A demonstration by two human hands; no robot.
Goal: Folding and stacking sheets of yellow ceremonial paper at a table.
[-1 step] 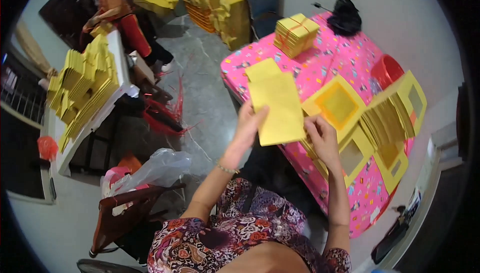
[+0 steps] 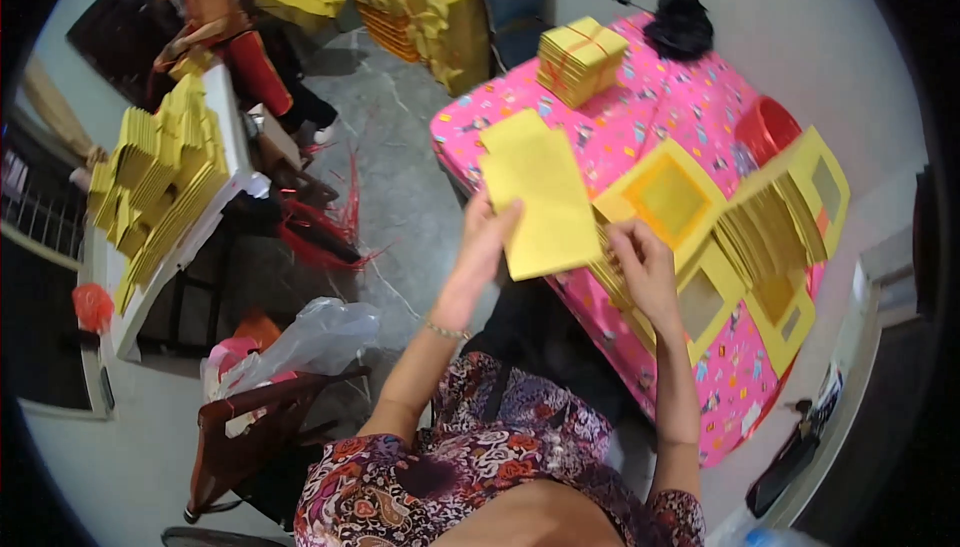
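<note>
While stacked yellow pieces [image 2: 170, 162] sit between nine and ten o'clock, the left hand [image 2: 487, 235], near centre, pinches a flat yellow piece [image 2: 547, 202], thumb on top, other fingers mostly hidden behind. That piece lies toward two o'clock, overlapping the pink tablecloth [image 2: 690, 107] in view. At three o'clock, the right hand [image 2: 648, 265] has curled fingers; whether they pinch anything, I cannot tell. It now looks slightly farther from the held piece's edge, suggesting the left hand alone bears it.
</note>
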